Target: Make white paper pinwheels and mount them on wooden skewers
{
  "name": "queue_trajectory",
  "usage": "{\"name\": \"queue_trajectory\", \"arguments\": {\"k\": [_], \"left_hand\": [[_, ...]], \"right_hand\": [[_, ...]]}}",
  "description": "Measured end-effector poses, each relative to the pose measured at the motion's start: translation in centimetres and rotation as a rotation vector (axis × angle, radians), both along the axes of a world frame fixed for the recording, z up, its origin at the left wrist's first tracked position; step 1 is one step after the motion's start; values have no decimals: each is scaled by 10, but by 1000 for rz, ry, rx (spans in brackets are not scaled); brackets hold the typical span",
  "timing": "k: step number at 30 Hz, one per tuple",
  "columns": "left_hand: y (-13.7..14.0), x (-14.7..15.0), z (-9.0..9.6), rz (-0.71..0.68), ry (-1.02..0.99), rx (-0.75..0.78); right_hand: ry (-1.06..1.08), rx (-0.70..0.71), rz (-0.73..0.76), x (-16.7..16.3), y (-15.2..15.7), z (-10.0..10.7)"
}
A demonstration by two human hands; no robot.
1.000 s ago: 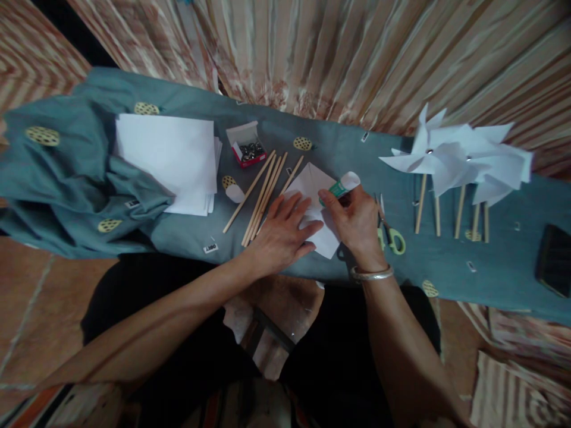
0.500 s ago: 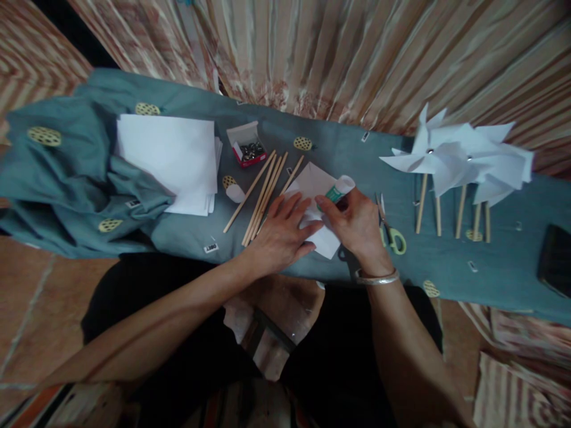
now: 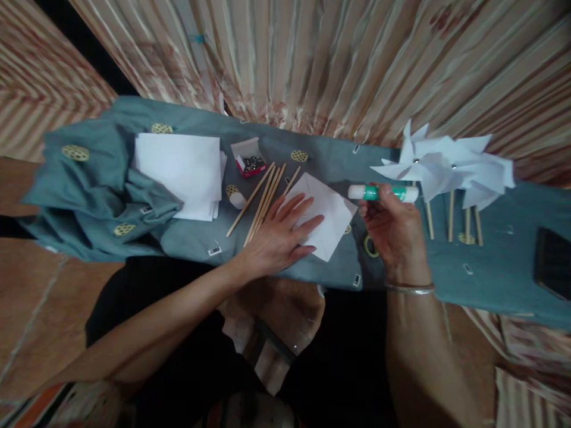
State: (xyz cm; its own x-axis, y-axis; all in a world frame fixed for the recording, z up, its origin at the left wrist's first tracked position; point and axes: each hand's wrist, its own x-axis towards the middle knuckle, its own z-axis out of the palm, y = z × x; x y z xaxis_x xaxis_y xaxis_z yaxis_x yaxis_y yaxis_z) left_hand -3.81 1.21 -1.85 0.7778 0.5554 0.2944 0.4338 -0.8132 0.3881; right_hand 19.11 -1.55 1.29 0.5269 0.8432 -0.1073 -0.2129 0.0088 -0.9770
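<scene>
My left hand (image 3: pixel 283 235) lies with fingers spread over a square sheet of white paper (image 3: pixel 328 217), pressing its left part against the table cloth. To the right of the sheet, my right hand (image 3: pixel 395 229) is raised and grips a green and white glue stick (image 3: pixel 383 192) between thumb and fingers. The glue stick lies sideways in the grip, its white tip pointing left. Beneath my right hand, the scissors are mostly hidden; one yellow-green handle loop (image 3: pixel 370 245) shows. Several wooden sticks (image 3: pixel 264 205) lie just left of the sheet, partly under my left hand.
A stack of white paper (image 3: pixel 178 172) lies at the left. A small open box (image 3: pixel 250 163) of shiny metal pieces stands behind the sticks, near a white cap (image 3: pixel 238 200). Several paper pinwheels (image 3: pixel 439 169) lie at the right, and a dark phone-like object (image 3: pixel 553 261) at the far right.
My right hand has lifted off the paper and moved right with the glue stick, turning it level. My left hand stays on the sheet. The view has shifted slightly.
</scene>
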Motion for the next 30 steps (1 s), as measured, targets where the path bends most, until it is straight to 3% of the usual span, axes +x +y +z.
{"name": "queue_trajectory", "arguments": {"k": [2,5,10,19,25,30], "left_hand": [[8,-13,8,62,-42,13],[22,-39,16,263,-97,9],[32,-78,14,499,-97,-57],[34,-85,2,564,-139,-245],[37,-79,6,571,-102,-206],[25,-67,13,445,-358,-273]], "right_hand": [[85,-4,8,-2,-1,1],[175,-4,14,-4,-4,2],[281,14,70,-6,-5,3],[425,3,183,-22,-2,-3],[502,-56,255,-41,-6,-7],[553,-81,305,-55,-9,-6]]}}
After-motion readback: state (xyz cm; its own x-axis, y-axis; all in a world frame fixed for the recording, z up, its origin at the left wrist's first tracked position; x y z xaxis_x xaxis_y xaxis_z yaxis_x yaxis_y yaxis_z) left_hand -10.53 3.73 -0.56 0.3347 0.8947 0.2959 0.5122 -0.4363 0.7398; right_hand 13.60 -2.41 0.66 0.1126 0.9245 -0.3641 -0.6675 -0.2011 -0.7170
